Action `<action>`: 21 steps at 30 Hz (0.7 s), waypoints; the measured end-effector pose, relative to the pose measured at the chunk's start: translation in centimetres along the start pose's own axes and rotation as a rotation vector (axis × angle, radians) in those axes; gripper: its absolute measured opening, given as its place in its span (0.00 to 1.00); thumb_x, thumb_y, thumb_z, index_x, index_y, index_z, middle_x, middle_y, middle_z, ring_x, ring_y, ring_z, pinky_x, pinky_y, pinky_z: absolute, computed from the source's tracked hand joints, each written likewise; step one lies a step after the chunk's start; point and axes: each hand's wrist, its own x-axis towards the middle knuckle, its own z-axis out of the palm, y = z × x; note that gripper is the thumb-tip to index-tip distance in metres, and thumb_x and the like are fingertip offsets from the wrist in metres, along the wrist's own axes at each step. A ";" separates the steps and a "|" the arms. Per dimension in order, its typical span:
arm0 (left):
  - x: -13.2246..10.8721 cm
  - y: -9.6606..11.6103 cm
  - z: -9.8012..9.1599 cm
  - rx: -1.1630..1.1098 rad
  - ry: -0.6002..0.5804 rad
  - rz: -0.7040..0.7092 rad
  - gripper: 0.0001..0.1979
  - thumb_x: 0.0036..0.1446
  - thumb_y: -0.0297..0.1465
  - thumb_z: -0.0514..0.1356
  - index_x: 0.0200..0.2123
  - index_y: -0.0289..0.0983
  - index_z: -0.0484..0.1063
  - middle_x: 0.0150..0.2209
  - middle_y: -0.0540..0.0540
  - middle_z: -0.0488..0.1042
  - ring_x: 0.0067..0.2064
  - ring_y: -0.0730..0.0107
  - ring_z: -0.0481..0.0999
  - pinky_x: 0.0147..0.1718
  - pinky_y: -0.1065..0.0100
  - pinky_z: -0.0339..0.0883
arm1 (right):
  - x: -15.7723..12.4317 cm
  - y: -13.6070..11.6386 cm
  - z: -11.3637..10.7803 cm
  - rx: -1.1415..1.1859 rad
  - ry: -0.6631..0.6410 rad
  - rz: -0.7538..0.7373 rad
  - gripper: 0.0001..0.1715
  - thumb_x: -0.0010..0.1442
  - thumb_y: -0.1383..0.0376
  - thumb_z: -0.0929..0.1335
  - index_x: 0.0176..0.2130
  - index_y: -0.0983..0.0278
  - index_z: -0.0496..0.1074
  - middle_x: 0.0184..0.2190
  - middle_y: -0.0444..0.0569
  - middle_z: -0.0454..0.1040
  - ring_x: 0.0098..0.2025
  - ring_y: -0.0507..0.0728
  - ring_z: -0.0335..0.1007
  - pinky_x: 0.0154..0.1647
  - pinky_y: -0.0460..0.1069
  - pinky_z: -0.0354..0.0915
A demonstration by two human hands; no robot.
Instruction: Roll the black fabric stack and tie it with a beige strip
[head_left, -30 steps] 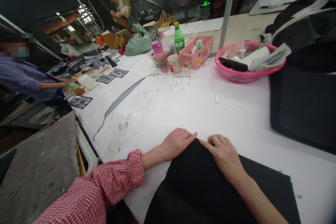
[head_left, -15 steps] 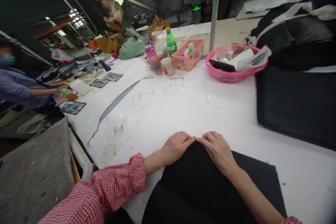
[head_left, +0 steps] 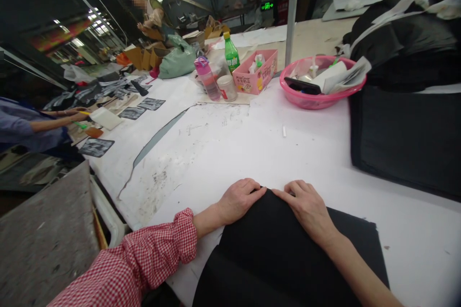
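Note:
A piece of black fabric [head_left: 273, 244] lies folded over on the white-covered table [head_left: 223, 153], its near part running out of view at the bottom. My left hand [head_left: 240, 200] pinches its far edge between thumb and curled fingers. Just to the right, my right hand [head_left: 306, 206] grips the same edge, fingers bent and thumb and forefinger pointing toward the left hand. A short gap of black edge shows between the two hands. Behind the right forearm, another corner of the black fabric lies flat.
A pink basin [head_left: 320, 98] holds a phone and papers. Left of it stand a pink box [head_left: 252, 81], a green bottle [head_left: 231, 53], a jar [head_left: 227, 88] and a purple-capped bottle [head_left: 208, 79]. Black material [head_left: 406, 134] is stacked at right. A co-worker's arm [head_left: 50, 124] is at left.
The right hand has shifted slightly right, widening the gap between my hands along the fabric edge. The left hand stays nearly in place. The view has moved a little.

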 end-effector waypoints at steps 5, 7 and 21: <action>-0.1 0.0 -0.1 -0.005 -0.020 0.010 0.16 0.68 0.28 0.49 0.57 0.38 0.64 0.46 0.44 0.72 0.49 0.66 0.71 0.50 0.60 0.70 | 0.0 -0.4 -0.2 -0.054 -0.017 -0.032 0.18 0.65 0.68 0.66 0.54 0.59 0.70 0.36 0.49 0.65 0.40 0.59 0.59 0.42 0.54 0.57; -0.2 0.0 -0.2 -0.005 -0.040 0.006 0.17 0.68 0.27 0.49 0.58 0.37 0.63 0.46 0.44 0.71 0.50 0.65 0.70 0.51 0.60 0.70 | 0.0 -0.5 -0.2 -0.063 -0.024 -0.035 0.17 0.65 0.68 0.65 0.54 0.60 0.70 0.36 0.49 0.65 0.40 0.59 0.59 0.42 0.54 0.57; 0.9 0.4 -1.0 0.165 -0.062 0.048 0.12 0.68 0.29 0.52 0.51 0.36 0.68 0.46 0.42 0.71 0.51 0.60 0.69 0.50 0.57 0.69 | 0.1 -0.6 -0.3 -0.075 -0.001 -0.046 0.19 0.65 0.69 0.65 0.55 0.59 0.70 0.36 0.50 0.66 0.40 0.59 0.59 0.42 0.54 0.58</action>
